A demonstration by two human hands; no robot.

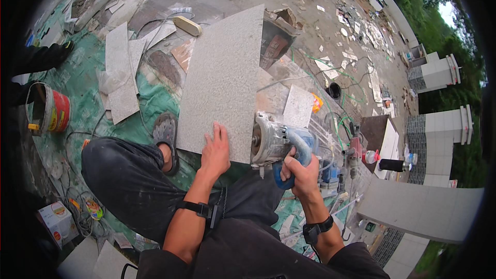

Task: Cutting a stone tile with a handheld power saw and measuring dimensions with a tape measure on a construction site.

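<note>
Rests the left hand (215, 151), open, on the slab (223, 80) at the frame's centre, near its lower edge, with fingers pointing up. Clasps the cutter (269, 138), right of centre, in the right hand (305, 171), with forearm slanting from the lower right and the blade side close to the slab. Has a shoe (166, 137) beside the slab's lower left, an offcut (298, 104) just above the cutter, and a bucket (60, 112) at far left.

Soft daylight, weak shadows, bright sky (446, 14) at upper right, fisheye-bent edges, black corners
</note>
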